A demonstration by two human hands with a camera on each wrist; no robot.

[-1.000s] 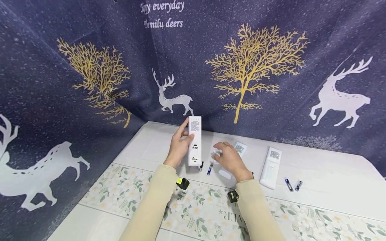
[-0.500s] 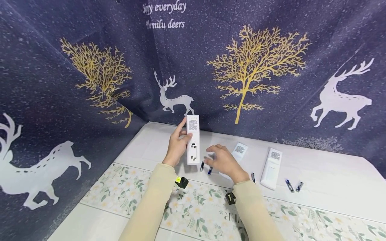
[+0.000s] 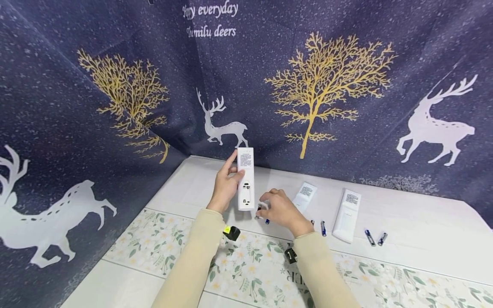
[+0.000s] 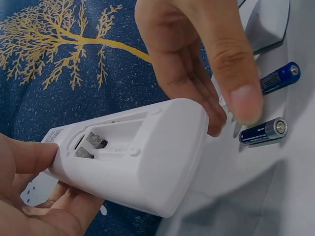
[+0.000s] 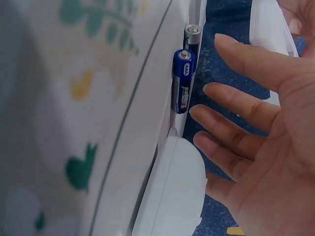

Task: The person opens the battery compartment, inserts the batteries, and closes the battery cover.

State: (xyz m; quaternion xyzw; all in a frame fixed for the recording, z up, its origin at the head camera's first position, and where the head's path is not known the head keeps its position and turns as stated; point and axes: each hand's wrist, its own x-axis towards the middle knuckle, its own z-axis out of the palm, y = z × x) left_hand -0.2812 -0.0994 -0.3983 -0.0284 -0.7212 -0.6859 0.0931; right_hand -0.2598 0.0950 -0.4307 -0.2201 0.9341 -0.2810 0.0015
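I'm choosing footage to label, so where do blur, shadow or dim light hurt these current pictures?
Head view: bright, the white tabletop pale at right; left wrist view: dimmer, that tabletop shadowed at lower right, though silver coil springs in the opened white plastic remote show clearly; right wrist view: pale floral-printed covering blurred at left, the nearer blue cylindrical battery sharper.

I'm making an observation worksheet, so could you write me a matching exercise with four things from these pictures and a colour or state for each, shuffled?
Things
1. Lifted remote
2. Left hand
3. Right hand
4. Wall cloth

Colours and states
A. Near loose batteries, holding nothing
B. Mostly dark blue
C. Compartment uncovered, no batteries inside
D. Gripping the remote

Pairs: 1-C, 2-D, 3-A, 4-B
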